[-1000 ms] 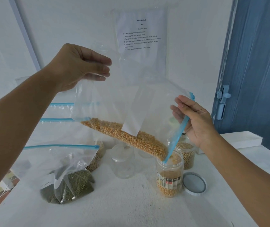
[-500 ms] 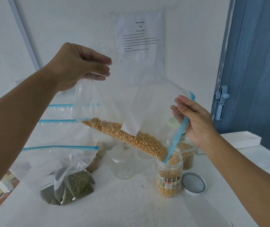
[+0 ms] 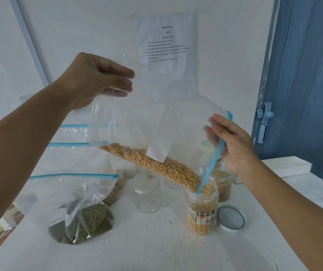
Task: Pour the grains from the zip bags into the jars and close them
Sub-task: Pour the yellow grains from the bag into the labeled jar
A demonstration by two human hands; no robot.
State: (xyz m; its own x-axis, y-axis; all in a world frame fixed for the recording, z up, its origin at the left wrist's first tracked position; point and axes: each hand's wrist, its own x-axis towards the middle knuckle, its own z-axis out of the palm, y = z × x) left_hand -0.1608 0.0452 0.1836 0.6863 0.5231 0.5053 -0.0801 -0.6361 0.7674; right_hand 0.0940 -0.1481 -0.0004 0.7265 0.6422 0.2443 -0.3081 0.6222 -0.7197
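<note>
Both hands hold one clear zip bag (image 3: 137,122) tilted above the white surface (image 3: 156,249). Left hand (image 3: 96,79) is raised high, its fingers and thumb curled and pinching the bag's closed bottom corner. Right hand (image 3: 233,143) sits lower, fingers bent around the blue zip strip (image 3: 213,159) at the bag's open mouth, holding it near the upper end while the strip's lower end dips into an open jar (image 3: 201,210).

Nearest on the surface lies a zip bag of green grains (image 3: 82,220), slumped on its side with its blue seal uppermost. To the right stands the open jar, labelled and partly filled with yellow corn kernels (image 3: 154,165), which also lie banked along the lower edge of the tilted bag, down to its mouth at the jar's rim. Just beside that jar, on its right, a white lid (image 3: 231,220) lies flat.

Behind, an empty clear jar (image 3: 147,192) stands between the green-grain bag and the corn jar. Farther back is a jar of pale grains (image 3: 223,182), touching or just behind the corn jar. More zip bags (image 3: 72,145) stand at the back left, their contents mostly hidden. A printed sheet (image 3: 168,44) hangs on the wall, and a blue door (image 3: 303,75) stands at the right.
</note>
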